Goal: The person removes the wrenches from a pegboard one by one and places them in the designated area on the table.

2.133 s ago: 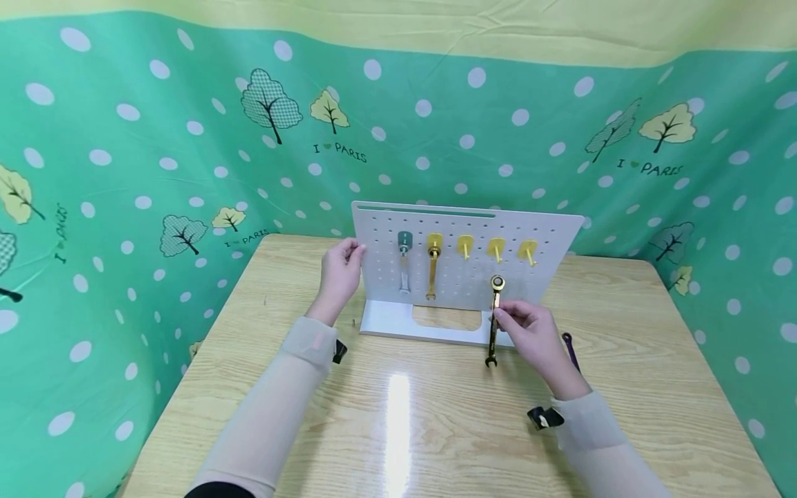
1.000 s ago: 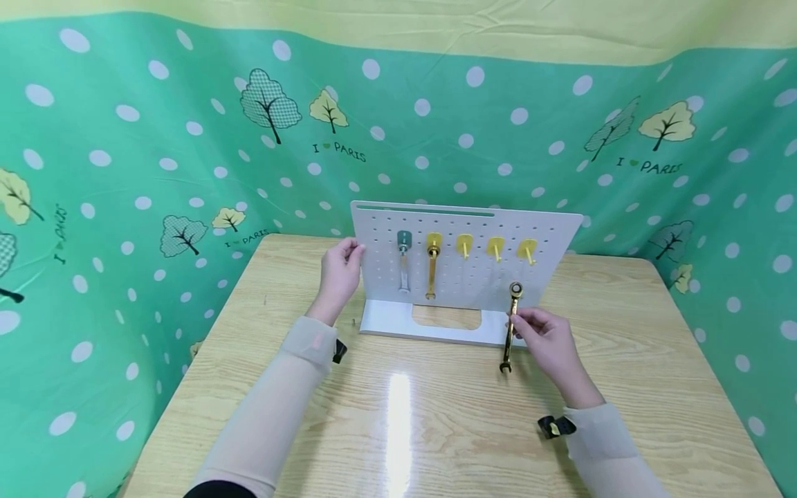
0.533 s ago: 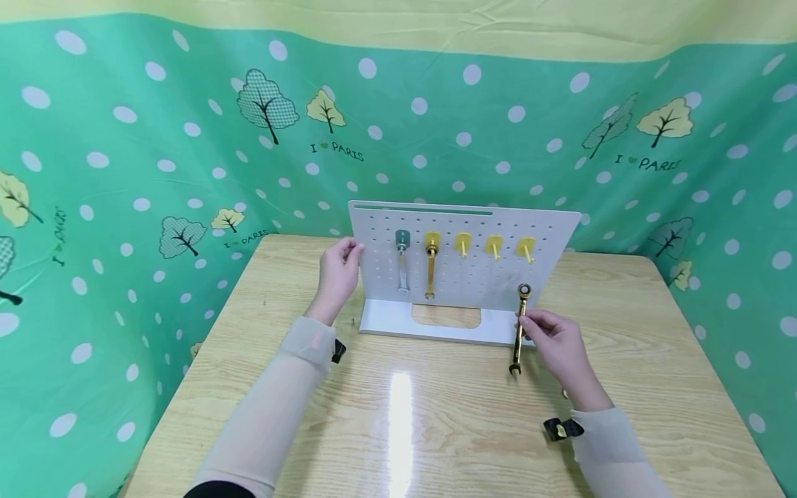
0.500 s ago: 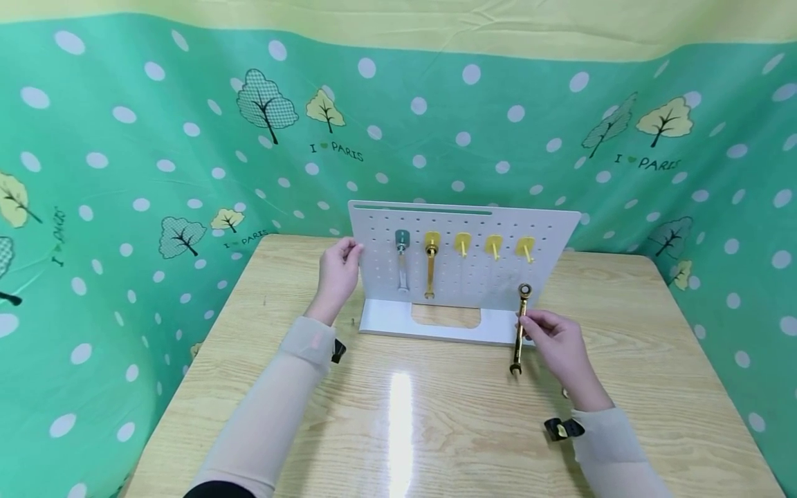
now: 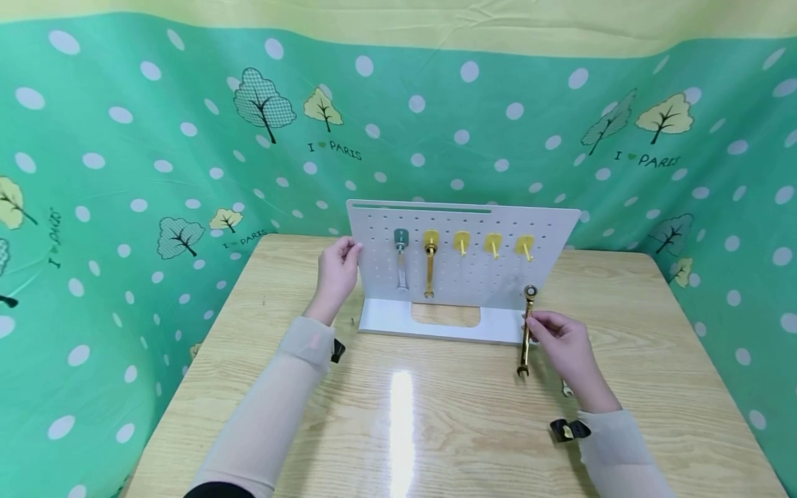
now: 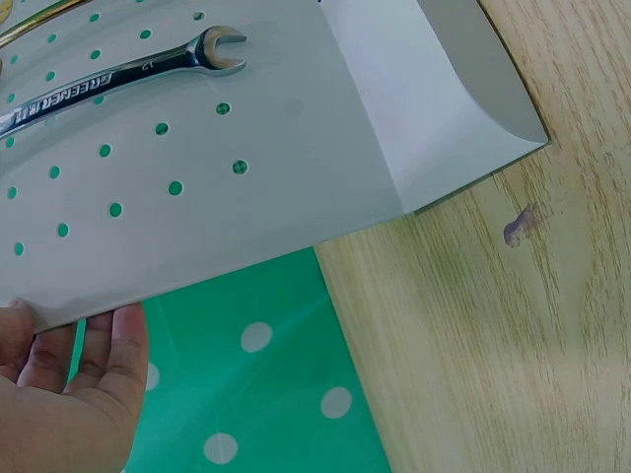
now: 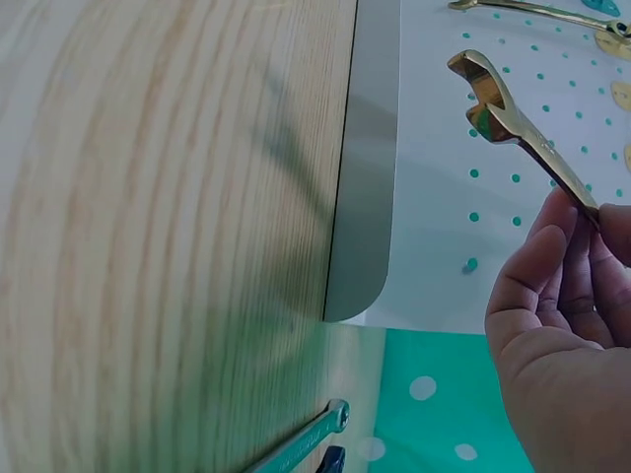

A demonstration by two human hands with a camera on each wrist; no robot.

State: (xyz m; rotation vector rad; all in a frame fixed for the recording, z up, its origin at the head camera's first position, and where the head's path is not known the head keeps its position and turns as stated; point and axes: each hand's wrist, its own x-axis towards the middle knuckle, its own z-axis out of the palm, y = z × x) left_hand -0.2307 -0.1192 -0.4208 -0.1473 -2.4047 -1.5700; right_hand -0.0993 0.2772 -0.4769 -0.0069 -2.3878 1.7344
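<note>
My left hand (image 5: 338, 273) holds the left edge of a white pegboard stand (image 5: 461, 287), thumb in front and fingers behind it in the left wrist view. Between thumb and fingers, my right hand (image 5: 568, 349) pinches a gold combination wrench (image 5: 527, 335) by its shaft, ring end up and open end down. It is in front of the board's lower right part, below the rightmost hook (image 5: 525, 244). A silver wrench (image 6: 128, 84) hangs from the green hook (image 5: 401, 238), and another gold wrench (image 5: 429, 273) hangs from the yellow hook beside it.
Two more bare yellow hooks (image 5: 461, 241) sit mid-board. On the wooden table (image 5: 473, 415), a wrench end (image 5: 566, 390) shows beside my right wrist. The right wrist view shows a greenish wrench (image 7: 301, 443) and a dark tool end (image 7: 333, 459). A patterned green curtain (image 5: 411, 124) stands behind.
My right hand has moved rightward and slightly toward me with the gold wrench. A wrench end has come into view beside its wrist. My left hand keeps its hold on the board.
</note>
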